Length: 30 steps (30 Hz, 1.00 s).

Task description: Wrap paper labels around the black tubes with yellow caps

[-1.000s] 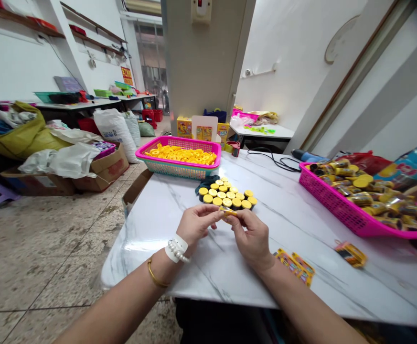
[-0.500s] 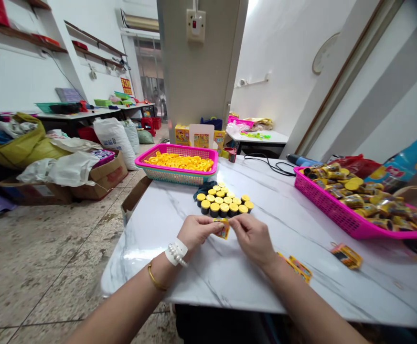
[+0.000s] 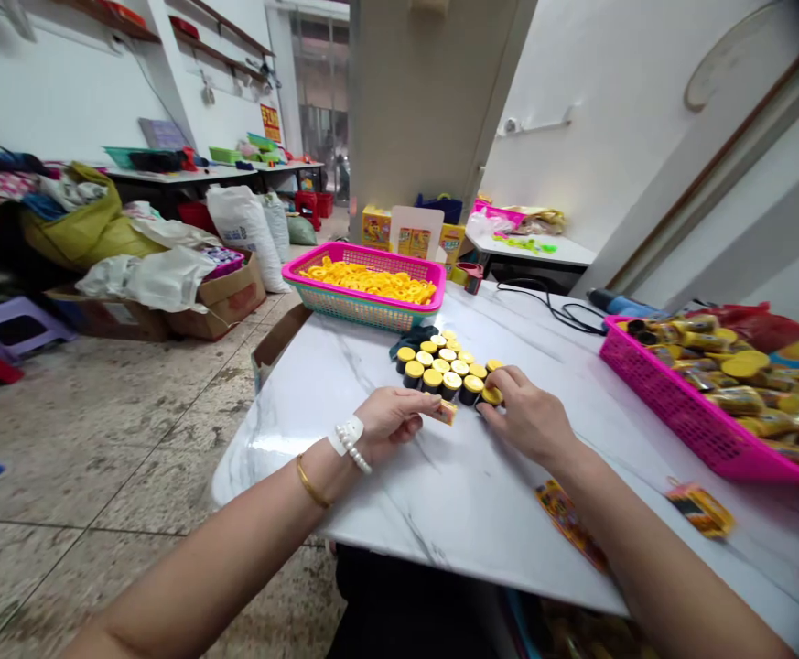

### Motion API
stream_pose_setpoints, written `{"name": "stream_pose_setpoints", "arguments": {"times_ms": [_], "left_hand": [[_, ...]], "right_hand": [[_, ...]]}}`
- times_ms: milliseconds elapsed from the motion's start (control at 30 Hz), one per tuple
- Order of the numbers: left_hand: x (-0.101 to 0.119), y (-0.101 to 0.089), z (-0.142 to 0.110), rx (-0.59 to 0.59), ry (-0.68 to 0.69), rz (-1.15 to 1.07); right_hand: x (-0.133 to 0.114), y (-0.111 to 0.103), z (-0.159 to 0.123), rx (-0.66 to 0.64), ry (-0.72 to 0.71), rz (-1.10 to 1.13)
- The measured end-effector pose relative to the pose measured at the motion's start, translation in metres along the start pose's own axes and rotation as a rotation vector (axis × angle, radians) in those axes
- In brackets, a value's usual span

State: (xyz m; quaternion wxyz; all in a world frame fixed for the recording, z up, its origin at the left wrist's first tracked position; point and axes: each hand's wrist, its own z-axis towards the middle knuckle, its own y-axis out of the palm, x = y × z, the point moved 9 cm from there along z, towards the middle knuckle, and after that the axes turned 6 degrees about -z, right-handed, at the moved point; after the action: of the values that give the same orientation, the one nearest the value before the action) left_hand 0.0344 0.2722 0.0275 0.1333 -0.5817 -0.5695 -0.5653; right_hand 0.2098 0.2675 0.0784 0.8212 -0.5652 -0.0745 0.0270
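In my left hand (image 3: 392,423) a small yellow-orange printed label (image 3: 446,412) is pinched between thumb and fingers, over the white marbled table (image 3: 399,513). My right hand (image 3: 533,416) has its fingers and thumb around a small dark jar with a yellow lid (image 3: 492,396), at the near right corner of a cluster. The other yellow-lidded jars (image 3: 441,366) stand upright, close together in rows. Under my right forearm lie more printed labels (image 3: 564,514), partly covered by the arm. Farther right is a small bundle of labels (image 3: 702,508).
Behind the jars stands a pink-rimmed basket (image 3: 364,291) of yellow-orange rings. On the right, a pink basket (image 3: 680,416) holds many wrapped jars. A black cable (image 3: 556,309) curls across the back of the table. Cardboard boxes (image 3: 217,307) and sacks sit on the floor at left.
My right hand has left the label and moved right and forward to a jar at the cluster's edge. My left hand keeps the label. The view has turned slightly left and down.
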Motion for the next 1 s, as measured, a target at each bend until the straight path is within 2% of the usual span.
{"name": "stream_pose_setpoints", "arguments": {"times_ms": [67, 133, 200, 267, 367, 467, 600, 733, 867, 1000], "left_hand": [[0.001, 0.0, 0.001, 0.002, -0.004, -0.098], [0.001, -0.001, 0.003, 0.005, -0.024, -0.17], [0.0, -0.002, 0.005, 0.008, -0.037, -0.222], [0.0, -0.004, 0.007, 0.021, -0.042, -0.256], [-0.002, -0.007, 0.009, 0.058, -0.052, -0.28], [-0.005, -0.004, 0.009, 0.069, -0.076, -0.293], [-0.004, 0.0, 0.009, 0.047, -0.071, -0.318], [-0.003, -0.002, 0.007, 0.067, -0.051, -0.343], [-0.003, 0.0, 0.007, 0.049, -0.037, -0.275], [-0.004, -0.001, 0.007, 0.059, -0.023, -0.192]], "right_hand": [[0.001, 0.004, -0.001, -0.004, -0.022, 0.1], [0.005, 0.002, -0.004, 0.036, -0.011, 0.3], [0.013, -0.001, -0.008, 0.066, 0.056, 0.6], [0.019, 0.001, -0.013, 0.042, 0.152, 0.926], [0.013, 0.002, -0.017, 0.007, 0.23, 1.289], [0.0, 0.0, -0.018, 0.001, 0.246, 1.438], [-0.015, 0.003, -0.018, -0.041, 0.243, 1.435], [-0.015, -0.003, -0.022, 0.051, 0.217, 1.229], [-0.02, -0.018, -0.027, 0.171, 0.088, 0.965], [-0.032, -0.027, -0.029, 0.183, -0.045, 0.832]]}}
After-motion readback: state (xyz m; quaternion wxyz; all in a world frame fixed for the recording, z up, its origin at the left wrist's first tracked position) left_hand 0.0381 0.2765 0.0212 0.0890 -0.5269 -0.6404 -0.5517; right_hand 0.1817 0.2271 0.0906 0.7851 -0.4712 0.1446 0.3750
